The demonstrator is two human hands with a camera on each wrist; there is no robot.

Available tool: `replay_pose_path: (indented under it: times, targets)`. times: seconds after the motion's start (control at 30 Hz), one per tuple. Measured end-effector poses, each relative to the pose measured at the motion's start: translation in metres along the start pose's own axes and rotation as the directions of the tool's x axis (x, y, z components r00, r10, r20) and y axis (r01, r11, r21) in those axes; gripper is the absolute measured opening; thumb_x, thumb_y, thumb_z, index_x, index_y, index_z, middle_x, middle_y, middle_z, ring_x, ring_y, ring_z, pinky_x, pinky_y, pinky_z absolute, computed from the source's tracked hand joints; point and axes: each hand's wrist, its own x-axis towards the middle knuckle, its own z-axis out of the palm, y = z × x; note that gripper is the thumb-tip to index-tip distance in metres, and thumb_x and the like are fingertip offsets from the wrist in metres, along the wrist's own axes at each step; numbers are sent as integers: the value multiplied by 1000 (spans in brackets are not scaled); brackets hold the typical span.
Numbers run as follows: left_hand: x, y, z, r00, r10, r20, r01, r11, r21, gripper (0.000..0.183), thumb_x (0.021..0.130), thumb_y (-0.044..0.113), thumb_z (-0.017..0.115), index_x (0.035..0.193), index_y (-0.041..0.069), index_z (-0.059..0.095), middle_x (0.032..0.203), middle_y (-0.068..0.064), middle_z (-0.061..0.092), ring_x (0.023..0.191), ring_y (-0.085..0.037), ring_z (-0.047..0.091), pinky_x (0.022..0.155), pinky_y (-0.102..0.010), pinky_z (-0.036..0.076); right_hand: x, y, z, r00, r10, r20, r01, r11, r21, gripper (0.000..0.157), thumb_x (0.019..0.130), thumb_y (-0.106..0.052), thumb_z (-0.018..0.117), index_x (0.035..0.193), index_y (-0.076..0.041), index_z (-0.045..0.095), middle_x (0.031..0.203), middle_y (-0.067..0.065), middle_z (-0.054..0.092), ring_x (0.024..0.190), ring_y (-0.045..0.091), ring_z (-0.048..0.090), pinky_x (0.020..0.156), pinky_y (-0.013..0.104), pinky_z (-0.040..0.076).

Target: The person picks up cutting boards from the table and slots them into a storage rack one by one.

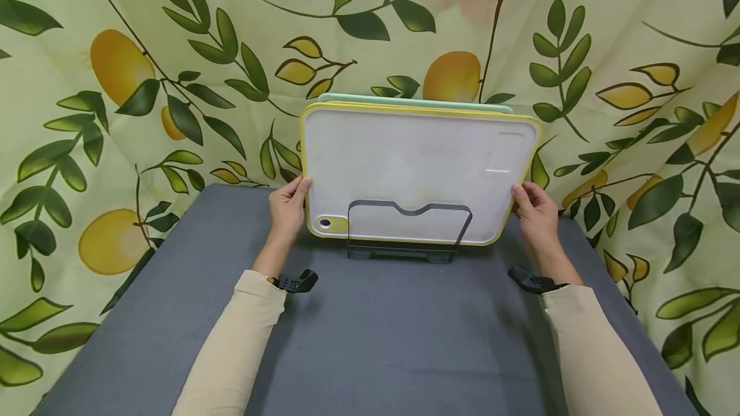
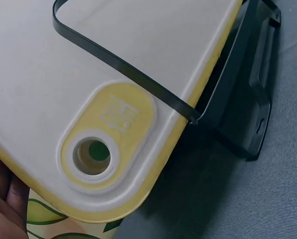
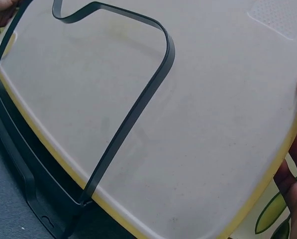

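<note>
A white cutting board [image 1: 405, 159] with a yellow rim stands on its long edge in a black metal rack [image 1: 405, 251]. My left hand [image 1: 287, 205] pinches its left edge, thumb on the front face. On the opposite edge my right hand [image 1: 536, 214] grips it the same way, fingers behind. Behind it shows the top edge of a mint-green board [image 1: 416, 103]. In the left wrist view, the rack's wire [image 2: 123, 67] crosses the front of the board, near a yellow oval with a round hole. The right wrist view shows the wire [image 3: 133, 112] bending up the board's face.
The rack rests near the back of a table with a grey-blue cloth [image 1: 405, 339]. A curtain [image 1: 231, 114] printed with leaves and orange fruit hangs close behind and along both sides. Black wrist devices [image 1: 297, 281] sit on both forearms.
</note>
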Motion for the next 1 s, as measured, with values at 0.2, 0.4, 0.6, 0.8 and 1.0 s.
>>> replay_pose_path:
  times: [0.2, 0.4, 0.6, 0.8, 1.0]
  targets:
    - [1, -1, 2, 1000, -3, 7, 3, 999, 53, 40, 90, 28, 66, 120, 2, 65, 113, -21, 66, 76, 6, 65, 67, -12, 52, 0, -5, 2, 1000, 3, -10, -3, 1000, -2, 5, 90, -16, 65, 94, -16, 67, 82, -3, 60, 72, 6, 58, 62, 15, 51]
    - [4, 1, 5, 1000, 8, 8, -8, 999, 48, 39, 90, 27, 66, 119, 1, 66, 111, -24, 66, 73, 5, 64, 65, -13, 52, -2, -8, 3, 1000, 18, -22, -18, 1000, 3, 4, 91, -16, 64, 94, -14, 67, 82, -3, 59, 73, 6, 55, 62, 15, 50]
    - [8, 4, 2, 1000, -23, 21, 22, 998, 62, 40, 90, 29, 66, 120, 3, 65, 112, -24, 65, 73, 6, 64, 64, -12, 52, -2, -8, 6, 998, 35, -44, -36, 999, -22, 4, 90, -18, 65, 93, -16, 66, 81, -4, 59, 72, 6, 55, 61, 14, 50]
    - [5, 17, -3, 997, -71, 36, 69, 996, 64, 38, 92, 26, 64, 123, 4, 63, 115, -24, 64, 73, 6, 64, 65, -12, 52, 0, -9, 12, 997, 59, -50, -60, 998, -15, 4, 89, -19, 66, 92, -16, 66, 82, -4, 59, 73, 6, 56, 61, 15, 51]
    - [9, 8, -3, 998, -44, 45, 36, 985, 169, 44, 90, 38, 64, 121, 7, 66, 111, -21, 68, 72, 3, 62, 62, -14, 51, 2, -9, 4, 995, 93, -28, -94, 996, -13, 7, 88, -19, 68, 94, -15, 68, 83, -4, 62, 74, 5, 61, 63, 16, 53]
